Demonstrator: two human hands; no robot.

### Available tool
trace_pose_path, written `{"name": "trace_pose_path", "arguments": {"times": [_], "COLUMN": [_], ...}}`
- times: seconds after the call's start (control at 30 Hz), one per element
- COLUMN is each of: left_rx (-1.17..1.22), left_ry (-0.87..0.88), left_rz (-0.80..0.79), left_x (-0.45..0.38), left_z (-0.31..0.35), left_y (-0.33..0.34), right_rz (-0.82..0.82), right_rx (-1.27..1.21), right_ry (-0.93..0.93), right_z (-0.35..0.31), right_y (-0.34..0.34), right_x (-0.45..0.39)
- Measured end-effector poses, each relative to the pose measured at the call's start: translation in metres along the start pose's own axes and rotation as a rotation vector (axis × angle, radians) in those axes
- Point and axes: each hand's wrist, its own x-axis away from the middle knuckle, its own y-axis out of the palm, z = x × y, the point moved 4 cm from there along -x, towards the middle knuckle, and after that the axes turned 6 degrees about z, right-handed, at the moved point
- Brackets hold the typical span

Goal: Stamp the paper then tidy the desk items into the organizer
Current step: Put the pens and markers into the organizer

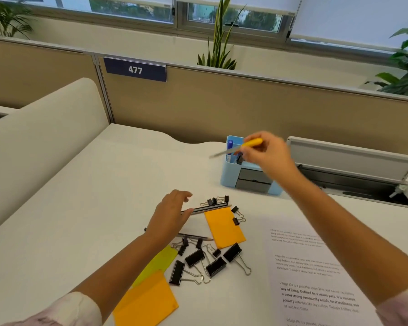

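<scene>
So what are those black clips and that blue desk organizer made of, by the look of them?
The black clips look like painted sheet metal with bare wire handles, which glint silver. The blue organizer looks like moulded plastic: smooth matte pale-blue walls with rounded corners, and grey drawer fronts that seem plastic too, though that is less sure.

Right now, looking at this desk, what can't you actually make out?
- Yellow-handled tool in the right hand: motion blur smears it, so its type is unclear.
- Blue organizer: the right hand and forearm cover much of it, hiding most contents.
- Pencils: the left hand covers their near ends, so whether it grips them is unclear.
- Printed paper: small, soft print; cut off by the bottom edge.
</scene>
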Motion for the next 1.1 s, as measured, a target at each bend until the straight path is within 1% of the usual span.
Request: {"name": "trace_pose_path", "arguments": {"times": [0.07, 0.13, 0.2, 0.37, 0.5, 0.57, 0.63, 0.73, 0.83, 0.93, 1.0, 1.1], "left_rx": [-0.004, 0.014, 0.001, -0.028, -0.072, -0.145, -0.300, -0.498, -0.585, -0.672, -0.700, -0.711], "left_ry": [-0.064, -0.114, -0.135, -0.150, -0.128, -0.094, -0.022, 0.044, 0.083, 0.092, 0.088, 0.094], "left_rz": [-0.017, -0.009, -0.009, 0.001, 0.000, -0.043, -0.128, -0.193, -0.206, -0.252, -0.290, -0.348], "left_x": [0.007, 0.013, 0.017, 0.019, 0.013, 0.011, 0.009, 0.004, 0.000, -0.003, -0.003, -0.002], "left_z": [-0.015, -0.028, -0.037, -0.047, -0.047, -0.046, -0.044, -0.036, -0.028, -0.024, -0.021, -0.016], "left_y": [0.000, 0.000, 0.001, 0.007, 0.007, 0.007, 0.011, 0.014, 0.017, 0.020, 0.021, 0.021], "right_rz": [0.125, 0.223, 0.263, 0.219, 0.167, 0.180, 0.189, 0.145, 0.069, -0.018, -0.044, -0.004], "right_rx": [-0.039, 0.000, 0.068, 0.284, 0.327, 0.325, 0.327, 0.294, 0.266, 0.243, 0.206, 0.114], "right_ry": [-0.001, -0.011, -0.004, -0.002, 0.003, -0.010, -0.033, -0.068, -0.088, -0.068, -0.026, 0.099], "right_z": [-0.003, 0.001, 0.010, 0.030, 0.036, 0.036, 0.037, 0.037, 0.041, 0.055, 0.069, 0.092], "right_y": [-0.019, -0.032, -0.033, -0.012, 0.000, 0.001, 0.002, 0.007, 0.014, 0.017, 0.016, 0.010], "right_x": [-0.019, -0.035, -0.048, -0.071, -0.080, -0.076, -0.066, -0.036, 0.008, 0.057, 0.084, 0.112]}}
